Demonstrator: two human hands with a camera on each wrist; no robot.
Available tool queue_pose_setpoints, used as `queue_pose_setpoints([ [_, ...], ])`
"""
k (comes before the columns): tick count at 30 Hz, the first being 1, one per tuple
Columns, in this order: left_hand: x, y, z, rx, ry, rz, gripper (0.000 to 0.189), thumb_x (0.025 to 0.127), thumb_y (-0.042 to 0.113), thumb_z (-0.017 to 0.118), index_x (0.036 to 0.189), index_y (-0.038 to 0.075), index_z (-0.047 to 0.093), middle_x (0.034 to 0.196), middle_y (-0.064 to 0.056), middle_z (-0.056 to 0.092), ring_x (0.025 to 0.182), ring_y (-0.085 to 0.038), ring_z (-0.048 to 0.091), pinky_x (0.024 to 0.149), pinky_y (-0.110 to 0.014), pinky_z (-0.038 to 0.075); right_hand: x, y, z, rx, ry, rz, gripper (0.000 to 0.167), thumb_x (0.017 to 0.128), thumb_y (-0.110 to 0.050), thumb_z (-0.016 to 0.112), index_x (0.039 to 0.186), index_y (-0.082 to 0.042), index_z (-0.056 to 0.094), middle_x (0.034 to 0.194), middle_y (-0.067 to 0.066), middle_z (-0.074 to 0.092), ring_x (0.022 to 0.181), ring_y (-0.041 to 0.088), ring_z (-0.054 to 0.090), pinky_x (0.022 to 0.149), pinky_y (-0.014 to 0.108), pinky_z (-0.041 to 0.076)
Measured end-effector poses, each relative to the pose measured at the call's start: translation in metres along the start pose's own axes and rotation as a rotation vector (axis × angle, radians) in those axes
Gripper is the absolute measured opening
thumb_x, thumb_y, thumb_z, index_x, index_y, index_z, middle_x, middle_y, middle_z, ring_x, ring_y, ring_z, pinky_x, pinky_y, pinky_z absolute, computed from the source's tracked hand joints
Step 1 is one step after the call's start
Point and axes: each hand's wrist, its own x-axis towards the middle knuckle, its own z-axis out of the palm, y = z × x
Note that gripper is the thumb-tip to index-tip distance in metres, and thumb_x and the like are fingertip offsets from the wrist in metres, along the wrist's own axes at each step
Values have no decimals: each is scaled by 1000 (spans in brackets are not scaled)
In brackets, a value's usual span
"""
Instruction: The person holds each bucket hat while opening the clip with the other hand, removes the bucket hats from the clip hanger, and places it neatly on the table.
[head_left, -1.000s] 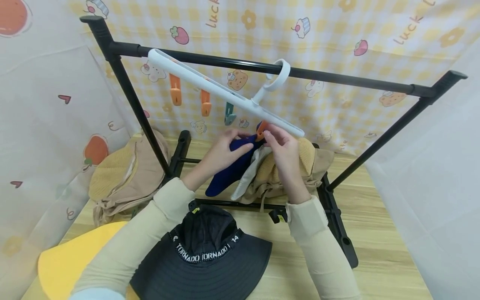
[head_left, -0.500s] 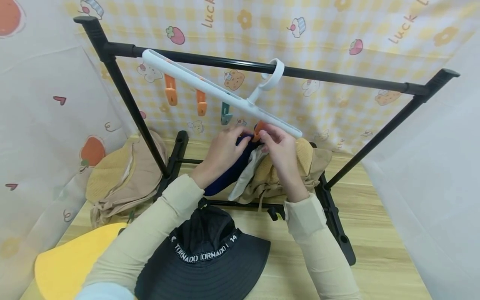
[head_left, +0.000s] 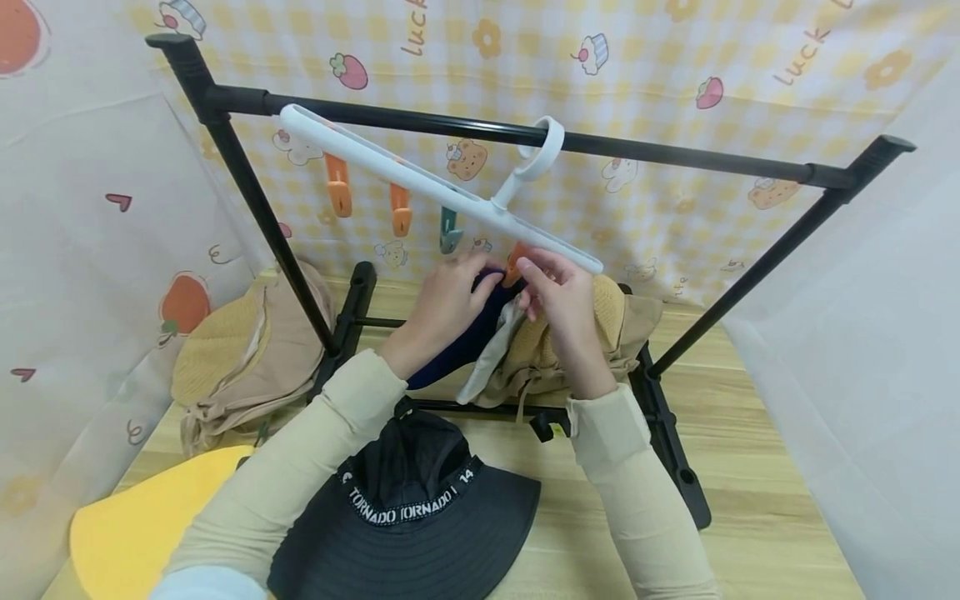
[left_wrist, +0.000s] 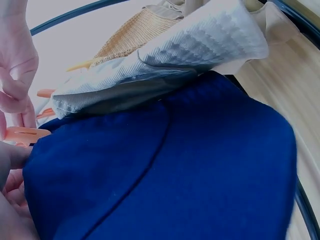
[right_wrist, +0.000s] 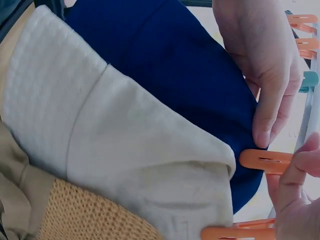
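My left hand (head_left: pixel 442 304) pinches the top edge of a dark blue hat (left_wrist: pixel 210 160), which hangs below the hanger. With thumb and fingers my right hand (head_left: pixel 567 308) holds an orange clip (right_wrist: pixel 265 161), whose tip lies on the blue hat's edge. The white hanger (head_left: pixel 420 177) hangs tilted from the rack by its hook. Beside the blue hat hangs a cream-white hat (right_wrist: pixel 145 135), with another orange clip (right_wrist: pixel 235 233) at its edge. A tan hat with a woven part (right_wrist: pixel 90 215) is next to that. Whether the held clip grips the fabric is hard to tell.
Two orange clips and a green clip (head_left: pixel 448 231) dangle from the hanger's left half. The black rack (head_left: pixel 697 164) stands around the hats. A black wide-brim hat (head_left: pixel 420 533), a yellow brim (head_left: pixel 142 517) and a beige hat (head_left: pixel 277 333) lie on the wooden surface (head_left: pixel 750 467).
My left hand has shifted right and up along the blue hat, closer to the clip. The right hand stays at the clip, its fingers slightly changed. The view has drifted a little.
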Motion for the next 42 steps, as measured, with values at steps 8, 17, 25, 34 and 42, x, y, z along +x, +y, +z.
queue_pose_setpoints([
  [8,-6,-1,-2,-6,6,5,16,92,18,59,102,7,65,100,-8,66,87,-22,64,72,-35,50,3,4,6,73,73,4,23,89,-14,63,106,1,62,67,-1,59,39,6,46,37,17,34],
  [17,-17,-5,-1,-27,-41,-16,17,93,19,57,103,6,64,97,-9,68,80,-21,64,69,-34,50,1,5,7,81,61,-4,21,89,-17,63,104,-2,62,61,-1,56,39,6,45,37,17,34],
  [25,-29,-8,-3,-43,-76,-56,15,93,18,57,100,5,63,97,-9,69,84,-20,64,74,-33,51,2,6,7,108,60,0,21,89,-14,63,104,0,61,64,-1,56,38,6,44,36,17,33],
  [34,-37,0,-33,-52,-88,-54,14,93,19,57,98,7,63,98,-7,67,88,-19,63,77,-35,50,2,4,1,70,-30,33,29,91,-13,60,116,2,56,76,1,58,41,7,46,37,17,32],
  [42,-47,12,-76,-39,-78,-52,13,92,19,58,98,9,64,96,-4,67,88,-16,62,78,-35,48,5,2,-2,77,-95,93,36,92,-9,57,126,0,51,86,0,58,47,7,48,40,16,34],
])
